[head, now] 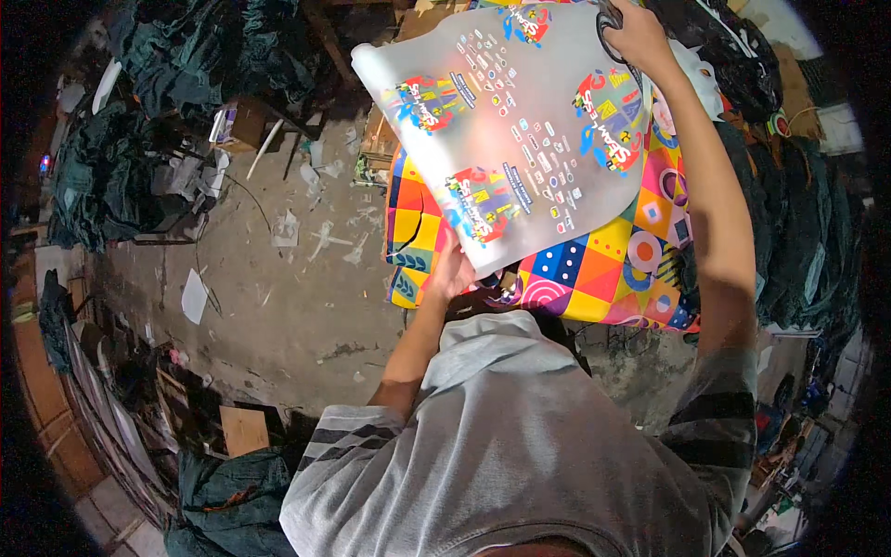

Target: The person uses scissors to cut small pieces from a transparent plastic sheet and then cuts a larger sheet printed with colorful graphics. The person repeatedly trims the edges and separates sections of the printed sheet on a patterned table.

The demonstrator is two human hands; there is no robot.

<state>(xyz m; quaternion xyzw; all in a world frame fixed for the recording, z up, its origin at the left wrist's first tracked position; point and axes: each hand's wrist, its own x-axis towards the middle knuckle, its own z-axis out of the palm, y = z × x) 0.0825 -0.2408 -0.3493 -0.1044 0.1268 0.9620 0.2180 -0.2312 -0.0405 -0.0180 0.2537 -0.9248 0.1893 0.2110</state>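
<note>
A translucent printed plastic film sheet (515,132) with coloured logos lies slanted across the top middle, its left edge rolled over. My left hand (456,270) holds the sheet's lower left corner between the fingers. At the top right my right hand (637,35) grips black-handled scissors (610,31) beside the sheet's upper right edge; most of the blades cannot be made out. Under the film spreads a brightly patterned fabric (592,278) with squares, triangles and circles, showing below and to both sides.
Dark green netting or cloth hangs in bundles at the upper left (202,56) and right (800,230). Scraps of paper (195,296) litter the concrete floor (278,334). A cardboard box (240,125) stands at the upper left. Black plastic (738,69) lies beyond my right arm.
</note>
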